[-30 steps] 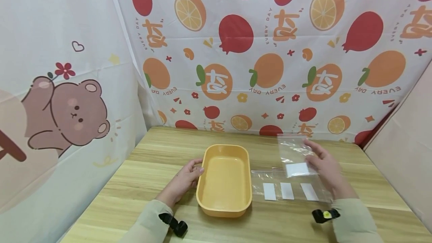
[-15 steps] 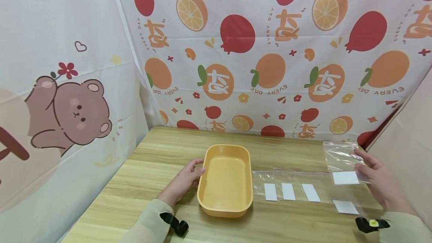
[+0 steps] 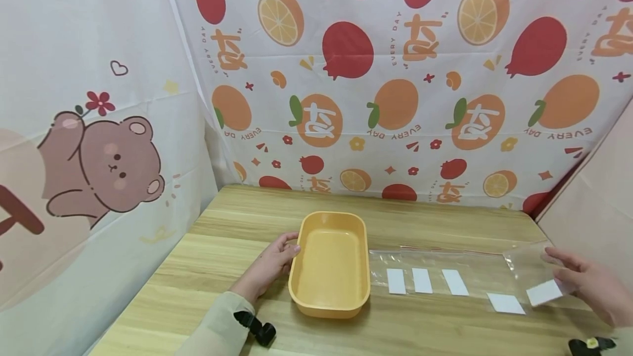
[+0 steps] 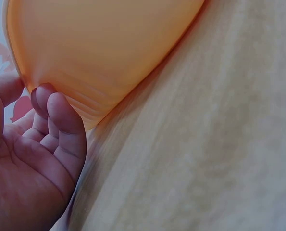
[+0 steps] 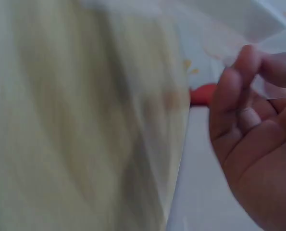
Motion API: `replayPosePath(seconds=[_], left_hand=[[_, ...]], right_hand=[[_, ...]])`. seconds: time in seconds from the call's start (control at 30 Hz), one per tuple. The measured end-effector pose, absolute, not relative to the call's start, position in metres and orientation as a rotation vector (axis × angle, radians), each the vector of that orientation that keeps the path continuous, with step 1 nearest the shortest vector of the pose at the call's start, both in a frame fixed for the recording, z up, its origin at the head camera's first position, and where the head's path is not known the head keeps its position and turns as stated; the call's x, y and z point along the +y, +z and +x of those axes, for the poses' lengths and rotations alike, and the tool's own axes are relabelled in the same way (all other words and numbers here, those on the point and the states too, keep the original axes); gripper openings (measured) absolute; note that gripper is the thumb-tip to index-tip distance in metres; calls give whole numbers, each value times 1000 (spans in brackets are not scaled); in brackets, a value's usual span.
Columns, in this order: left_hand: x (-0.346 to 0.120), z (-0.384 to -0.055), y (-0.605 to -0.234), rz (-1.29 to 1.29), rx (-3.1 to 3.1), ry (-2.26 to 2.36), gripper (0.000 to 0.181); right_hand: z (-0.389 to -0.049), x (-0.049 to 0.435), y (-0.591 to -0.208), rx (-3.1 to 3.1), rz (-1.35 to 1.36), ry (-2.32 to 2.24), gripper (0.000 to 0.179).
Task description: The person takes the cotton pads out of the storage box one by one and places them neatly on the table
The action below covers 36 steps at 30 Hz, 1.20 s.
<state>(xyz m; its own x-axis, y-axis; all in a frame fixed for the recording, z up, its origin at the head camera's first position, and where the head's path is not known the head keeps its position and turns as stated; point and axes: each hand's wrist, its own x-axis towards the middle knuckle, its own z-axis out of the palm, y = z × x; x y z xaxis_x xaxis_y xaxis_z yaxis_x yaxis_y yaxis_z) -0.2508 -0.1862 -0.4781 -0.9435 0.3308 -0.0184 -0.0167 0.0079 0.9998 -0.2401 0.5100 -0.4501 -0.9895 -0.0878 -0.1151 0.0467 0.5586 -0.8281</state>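
Note:
In the head view, a yellow rectangular tray (image 3: 328, 271) stands on the table. My left hand (image 3: 269, 267) grips its left rim, thumb on top and fingers against the outer wall; the left wrist view shows the fingers (image 4: 68, 120) curled at the tray's side. At the far right, my right hand (image 3: 588, 284) pinches a clear zip bag (image 3: 526, 262) by its right edge. A white label (image 3: 544, 292) shows at the bag's lower part. The right wrist view is blurred, with the bag partly across its top.
Several more clear zip bags (image 3: 432, 260) with white labels (image 3: 422, 281) lie overlapping in a row to the right of the tray. The wooden table (image 3: 207, 268) ends at a printed curtain (image 3: 346, 125) behind and a pale wall (image 3: 588, 207) on the right.
My right hand has carried the zip bag rightward and then lowered it at the right end of the row. Another labelled bag there came into sight. The left hand and tray stay put.

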Motion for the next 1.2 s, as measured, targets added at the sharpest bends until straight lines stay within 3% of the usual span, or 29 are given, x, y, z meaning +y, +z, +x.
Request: replayPosePath(seconds=[0.33,0.8,1.2], left_hand=[[-186,-248,-479,305,2047,2020,51],[-186,-249,-481,326,2063,2008,50],[-185,-247,-479,326,2068,2016,49]], right_hand=[[-250,511,-467,2946,-114,-535,61],[-252,508,-481,2840,84,-621,68],[-255,505,-480,2891,-18,-452,63]])
